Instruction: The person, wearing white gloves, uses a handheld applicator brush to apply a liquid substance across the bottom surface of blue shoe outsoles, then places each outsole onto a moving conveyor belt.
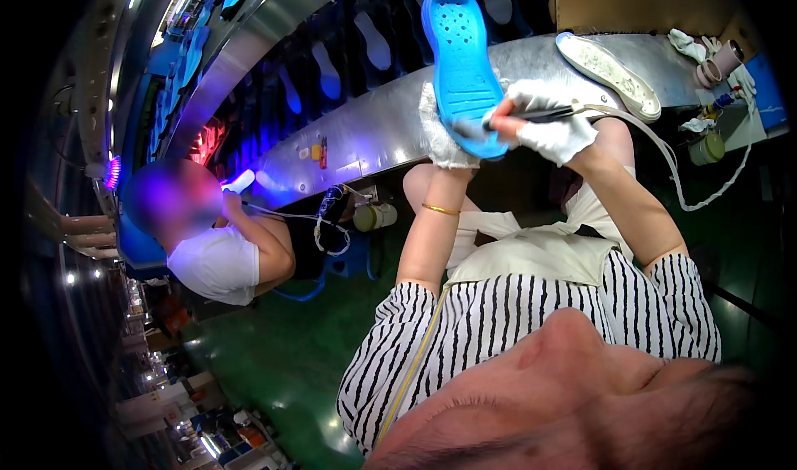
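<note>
A bright blue shoe sole (pixel 462 55), with small holes at its far end and ridges nearer me, is held up over the metal bench edge. My left hand (pixel 442 134), in a white glove, grips its near end from the left and below. In my right hand (pixel 548 125), gloved with bare fingertips, is a dark pen-like brush (pixel 550 115) fed by a white hose (pixel 656 142). Its blurred tip lies over the near part of the sole; whether it touches I cannot tell. Right of my right hand, a white sole (pixel 610 71) rests on the bench.
Beyond the metal bench (pixel 357 129), several soles (pixel 372 42) lie on a dark rack. A cardboard box (pixel 647 3), gloves (pixel 687 46) and tape rolls (pixel 722 63) stand at right. A seated co-worker (pixel 220 258) at left holds a lit pale sole (pixel 241 181).
</note>
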The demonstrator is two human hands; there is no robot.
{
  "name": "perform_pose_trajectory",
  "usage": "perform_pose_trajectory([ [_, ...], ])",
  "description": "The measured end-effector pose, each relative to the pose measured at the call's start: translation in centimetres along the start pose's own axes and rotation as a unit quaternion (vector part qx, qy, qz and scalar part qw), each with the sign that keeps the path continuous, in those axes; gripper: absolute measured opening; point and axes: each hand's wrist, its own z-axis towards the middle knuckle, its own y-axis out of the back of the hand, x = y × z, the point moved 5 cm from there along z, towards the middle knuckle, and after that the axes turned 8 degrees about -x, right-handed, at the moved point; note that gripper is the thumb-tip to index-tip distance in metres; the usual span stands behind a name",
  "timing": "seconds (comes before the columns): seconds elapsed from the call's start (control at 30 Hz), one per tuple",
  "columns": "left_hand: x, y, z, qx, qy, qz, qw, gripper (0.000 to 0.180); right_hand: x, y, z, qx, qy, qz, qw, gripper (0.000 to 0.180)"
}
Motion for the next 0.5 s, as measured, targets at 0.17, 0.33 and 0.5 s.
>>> perform_pose_trajectory([
  [0.17,0.7,0.3,0.2,-0.031,-0.019,0.001,0.999,0.05,2.4,0.4,0.6,-0.081,0.344,-0.221,0.909,0.012],
  [0.33,0.4,-0.4,-0.1,0.042,-0.022,-0.001,0.999,0.051,-0.6,0.4,1.1,0.011,-0.008,-0.058,0.998,0.009],
  [0.5,1.4,-3.1,-1.6,0.001,0.122,-0.089,0.989,0.078,-0.1,6.5,6.7,-0.187,0.219,-0.082,0.954,0.009],
])
